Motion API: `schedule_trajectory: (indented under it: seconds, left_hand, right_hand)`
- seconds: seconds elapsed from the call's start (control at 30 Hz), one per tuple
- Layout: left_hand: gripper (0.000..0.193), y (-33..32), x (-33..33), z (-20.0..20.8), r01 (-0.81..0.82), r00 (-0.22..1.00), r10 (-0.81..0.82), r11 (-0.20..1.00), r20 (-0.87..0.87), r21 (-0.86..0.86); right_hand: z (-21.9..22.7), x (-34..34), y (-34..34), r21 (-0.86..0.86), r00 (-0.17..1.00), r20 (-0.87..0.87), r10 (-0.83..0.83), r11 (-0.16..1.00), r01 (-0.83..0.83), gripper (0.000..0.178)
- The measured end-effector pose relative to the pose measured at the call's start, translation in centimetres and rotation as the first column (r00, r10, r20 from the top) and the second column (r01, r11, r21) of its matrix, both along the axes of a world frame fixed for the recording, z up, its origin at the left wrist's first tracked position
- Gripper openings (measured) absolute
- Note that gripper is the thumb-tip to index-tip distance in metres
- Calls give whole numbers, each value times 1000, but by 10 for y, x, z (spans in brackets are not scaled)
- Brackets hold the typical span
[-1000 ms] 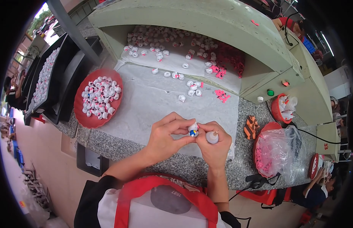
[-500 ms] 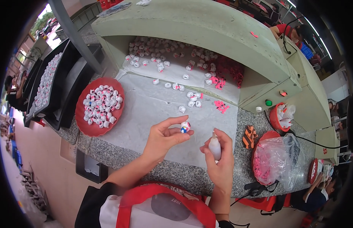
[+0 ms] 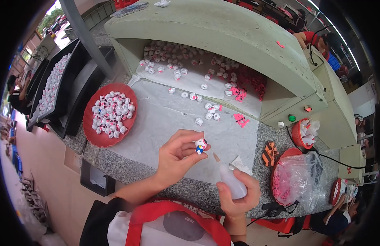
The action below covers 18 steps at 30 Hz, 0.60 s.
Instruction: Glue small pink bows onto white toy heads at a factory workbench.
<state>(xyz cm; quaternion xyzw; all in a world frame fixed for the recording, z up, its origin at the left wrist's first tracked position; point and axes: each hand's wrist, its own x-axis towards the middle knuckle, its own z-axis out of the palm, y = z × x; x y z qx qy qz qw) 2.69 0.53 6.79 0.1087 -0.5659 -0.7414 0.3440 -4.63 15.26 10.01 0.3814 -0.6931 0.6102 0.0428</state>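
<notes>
"As my right hand (image 3: 237, 208) wraps the white plastic squeeze bottle (image 3: 231, 180), its nozzle (image 3: 216, 157) faces the small white-and-blue piece (image 3: 200, 145) my left hand (image 3: 173, 158) pinches."

"Why fingertips only?"

"Probably to keep it uncovered."

"And the red scalloped bowl (image 3: 104, 140)?"

"Farther left, likely for easy reach."

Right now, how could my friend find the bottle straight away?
Find the big pale cabinet, then the right hand in front of it. That hand holds the bottle: whitish, thin-tipped and much longer than the round white pieces.
</notes>
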Motion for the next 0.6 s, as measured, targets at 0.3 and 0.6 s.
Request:
schedule_trajectory:
  seconds: [0.3, 0.6]
  left_hand:
    - [40, 2, 2, 2, -5, 1000, 4, 998, -14, -59]
    - [42, 3, 3, 1, 2, 1000, -4, 996, -20, -87]
  right_hand:
    - [0, -6, -7, -11, 942, -328, 70, 997, -78, 34]
    - [-1, -6, -11, -7, 939, -334, 80, 996, -87, 33]
